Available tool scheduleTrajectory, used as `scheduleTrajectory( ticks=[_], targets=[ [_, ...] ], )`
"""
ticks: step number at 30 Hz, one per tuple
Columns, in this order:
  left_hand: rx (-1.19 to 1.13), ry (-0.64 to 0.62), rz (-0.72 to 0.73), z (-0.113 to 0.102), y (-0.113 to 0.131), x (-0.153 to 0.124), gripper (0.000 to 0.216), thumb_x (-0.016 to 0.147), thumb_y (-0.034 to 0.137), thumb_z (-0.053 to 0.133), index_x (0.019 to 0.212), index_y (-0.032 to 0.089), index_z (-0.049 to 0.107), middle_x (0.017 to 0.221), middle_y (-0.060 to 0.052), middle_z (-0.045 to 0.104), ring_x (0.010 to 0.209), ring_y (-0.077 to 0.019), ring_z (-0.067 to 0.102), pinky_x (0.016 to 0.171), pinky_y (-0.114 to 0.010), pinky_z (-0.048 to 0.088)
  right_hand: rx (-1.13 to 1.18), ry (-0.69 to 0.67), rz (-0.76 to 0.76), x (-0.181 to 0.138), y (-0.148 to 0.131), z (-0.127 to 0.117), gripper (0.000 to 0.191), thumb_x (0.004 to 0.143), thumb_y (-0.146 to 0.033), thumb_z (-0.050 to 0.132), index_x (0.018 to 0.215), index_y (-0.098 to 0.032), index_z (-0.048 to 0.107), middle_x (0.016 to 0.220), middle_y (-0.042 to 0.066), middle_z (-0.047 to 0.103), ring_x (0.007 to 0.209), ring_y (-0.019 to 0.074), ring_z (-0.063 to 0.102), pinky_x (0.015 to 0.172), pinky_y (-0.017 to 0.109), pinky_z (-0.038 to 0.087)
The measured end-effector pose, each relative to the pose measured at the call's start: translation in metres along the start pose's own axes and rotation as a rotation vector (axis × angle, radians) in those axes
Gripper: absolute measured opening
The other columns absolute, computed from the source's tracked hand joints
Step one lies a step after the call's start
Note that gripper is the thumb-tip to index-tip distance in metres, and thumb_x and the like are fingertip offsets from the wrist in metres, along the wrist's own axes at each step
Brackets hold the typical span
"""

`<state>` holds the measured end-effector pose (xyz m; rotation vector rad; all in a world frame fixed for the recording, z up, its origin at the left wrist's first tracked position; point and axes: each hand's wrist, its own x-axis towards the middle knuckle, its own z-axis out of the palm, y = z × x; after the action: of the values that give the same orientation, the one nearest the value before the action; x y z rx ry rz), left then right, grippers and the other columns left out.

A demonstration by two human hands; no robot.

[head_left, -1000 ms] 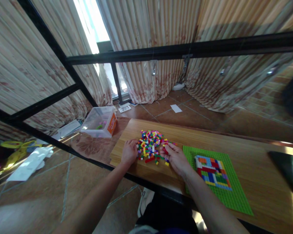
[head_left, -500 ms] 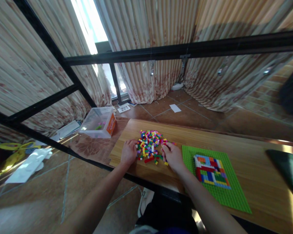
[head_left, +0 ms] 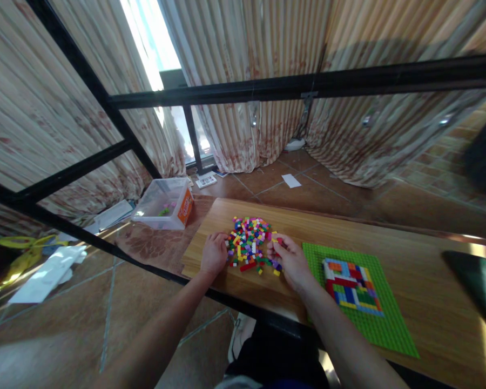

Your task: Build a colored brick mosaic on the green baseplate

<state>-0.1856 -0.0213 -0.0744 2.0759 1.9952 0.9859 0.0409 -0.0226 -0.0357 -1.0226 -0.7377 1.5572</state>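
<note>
The loose brick pile blocks a low, straight way between the left hand and right hand. Bare bench along the near edge allows passage around it. Rightward, the green baseplate's raised brick block obstructs; beyond, bare wood reaches a dark object, its outline perhaps too blurred to trust.

Left hand loosely curled; right hand bent, pinching.
</note>
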Motion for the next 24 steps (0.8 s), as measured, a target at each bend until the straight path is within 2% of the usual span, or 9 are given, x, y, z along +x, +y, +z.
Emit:
scheduleTrajectory(
  ticks=[6,10,13,17,22,24],
  targets=[
    [0.007,0.004,-0.005,0.000,0.000,0.000,0.026,0.090,0.012,0.040,0.090,0.018,0.065,0.101,-0.009,0.067,0.098,-0.0237,0.057,0.092,-0.039,0.048,0.204,-0.066,0.160,-0.002,-0.013,-0.001,0.031,0.060,-0.032,0.081,0.083,-0.019,0.065,0.062,-0.005,0.056,0.047,0.0044,0.040,0.041,0.017,0.030],
    [0.005,0.000,-0.006,-0.001,0.001,0.000,0.026,0.090,0.012,0.040,0.090,0.018,0.065,0.101,-0.009,0.068,0.098,-0.0236,0.057,0.093,-0.039,0.048,0.192,-0.055,0.185,-0.003,-0.016,0.003,0.033,0.058,-0.032,0.082,0.080,-0.017,0.063,0.054,-0.008,0.049,0.040,0.0017,0.027,0.036,0.016,0.018],
    [0.013,-0.005,-0.001,-0.001,0.001,0.000,0.026,0.089,0.011,0.040,0.090,0.018,0.065,0.099,-0.008,0.068,0.097,-0.0232,0.058,0.092,-0.039,0.048,0.133,0.004,0.180,-0.002,-0.014,0.005,0.035,0.054,-0.034,0.081,0.078,-0.018,0.061,0.048,-0.011,0.044,0.036,0.0016,0.022,0.034,0.017,0.012],
    [0.009,0.000,-0.001,-0.001,0.001,0.000,0.026,0.089,0.011,0.040,0.091,0.018,0.065,0.100,-0.008,0.068,0.098,-0.0232,0.058,0.092,-0.039,0.048,-0.019,0.047,0.096,0.003,-0.007,0.006,0.037,0.056,-0.043,0.080,0.078,-0.019,0.061,0.047,-0.010,0.044,0.034,0.0025,0.022,0.034,0.019,0.012],
    [-0.006,-0.003,-0.016,-0.001,0.001,0.000,0.025,0.089,0.011,0.040,0.090,0.018,0.065,0.100,-0.008,0.068,0.098,-0.0229,0.058,0.092,-0.039,0.048,-0.373,0.045,0.030,0.011,-0.001,0.006,0.047,0.062,-0.061,0.073,0.077,-0.017,0.066,0.057,-0.003,0.059,0.039,0.0055,0.034,0.037,0.022,0.020],
    [-0.005,-0.003,-0.010,-0.001,0.001,0.000,0.025,0.089,0.011,0.040,0.090,0.018,0.065,0.100,-0.008,0.068,0.097,-0.0228,0.058,0.092,-0.039,0.048,-0.408,0.022,0.054,0.011,-0.001,0.007,0.047,0.065,-0.062,0.070,0.080,-0.017,0.067,0.063,0.000,0.063,0.041,0.0057,0.036,0.038,0.022,0.021]
  ],
)
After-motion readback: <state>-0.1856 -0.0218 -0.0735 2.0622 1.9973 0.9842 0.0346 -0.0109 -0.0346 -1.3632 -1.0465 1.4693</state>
